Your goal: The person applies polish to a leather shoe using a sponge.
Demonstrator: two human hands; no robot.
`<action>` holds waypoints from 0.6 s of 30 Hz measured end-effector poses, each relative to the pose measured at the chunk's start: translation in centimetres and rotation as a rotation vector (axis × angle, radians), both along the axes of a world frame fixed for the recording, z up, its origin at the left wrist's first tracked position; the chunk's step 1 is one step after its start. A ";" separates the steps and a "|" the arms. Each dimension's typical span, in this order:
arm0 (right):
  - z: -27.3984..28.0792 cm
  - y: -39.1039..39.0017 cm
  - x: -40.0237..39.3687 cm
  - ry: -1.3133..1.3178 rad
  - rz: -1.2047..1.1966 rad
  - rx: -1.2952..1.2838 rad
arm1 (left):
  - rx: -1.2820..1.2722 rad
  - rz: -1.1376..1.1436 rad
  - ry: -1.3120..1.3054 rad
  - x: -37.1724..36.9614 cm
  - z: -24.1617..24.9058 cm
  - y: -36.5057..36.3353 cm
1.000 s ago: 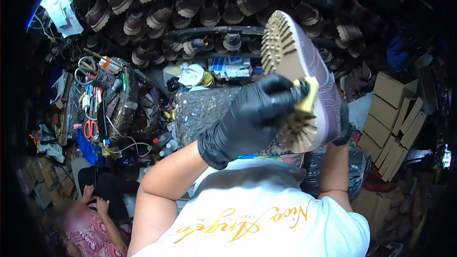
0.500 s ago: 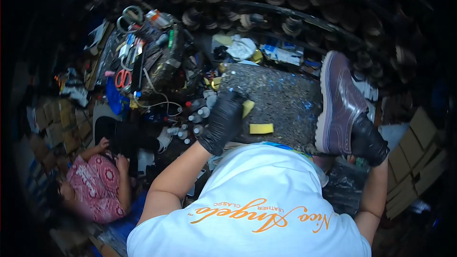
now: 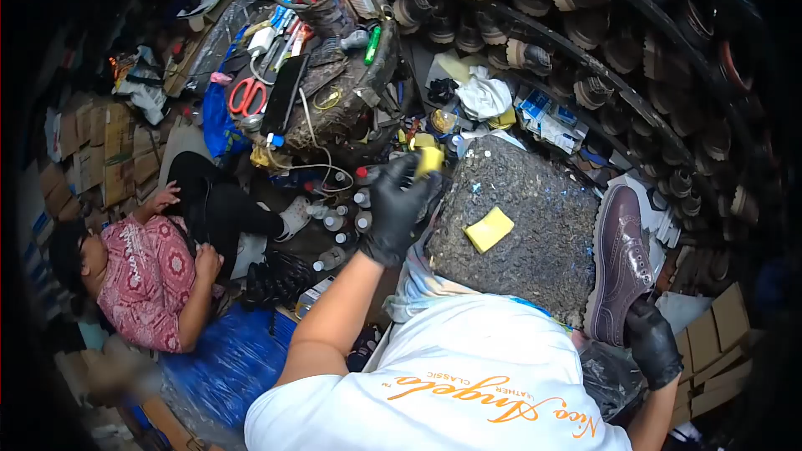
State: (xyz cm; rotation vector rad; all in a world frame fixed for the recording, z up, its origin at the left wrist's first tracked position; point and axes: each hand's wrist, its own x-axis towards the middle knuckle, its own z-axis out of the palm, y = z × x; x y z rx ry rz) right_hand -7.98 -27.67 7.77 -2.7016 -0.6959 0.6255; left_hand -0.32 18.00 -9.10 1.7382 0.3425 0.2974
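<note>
My left hand (image 3: 393,209), in a black glove, pinches a small yellow sponge (image 3: 430,160) between thumb and fingers, just off the left edge of a dark, rough work block (image 3: 543,200). A second flat yellow sponge piece (image 3: 489,229) lies on that block. My right hand (image 3: 656,342), also gloved in black, is closed at the ankle end of a glossy burgundy brogue shoe (image 3: 628,255). The shoe points away from me along the block's right edge, its pale ridged sole turned left. My right fingers are partly hidden by the shoe.
Small bottles (image 3: 362,198) stand left of the block. Beyond them, a cluttered stand (image 3: 347,88) holds red-handled scissors (image 3: 247,97) and a phone (image 3: 285,93). Shoe racks (image 3: 576,42) fill the back right. A person (image 3: 154,276) sits at left; cardboard (image 3: 718,338) lies at right.
The view has swung left, so the scene sits farther right. My left hand has lifted the sponge away from the block toward the far left. The shoe remains in my right hand.
</note>
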 end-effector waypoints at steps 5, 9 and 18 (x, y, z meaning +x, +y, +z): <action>0.6 0.1 -3.4 0.227 -0.712 0.248 | 0.444 0.043 0.322 5.0 -17.8 4.3; 1.6 2.2 -4.0 0.380 -1.173 0.556 | 0.581 0.002 0.385 8.8 -29.2 5.8; 1.8 3.4 -5.3 0.337 -1.373 1.014 | 0.421 0.029 0.402 14.8 -35.9 6.1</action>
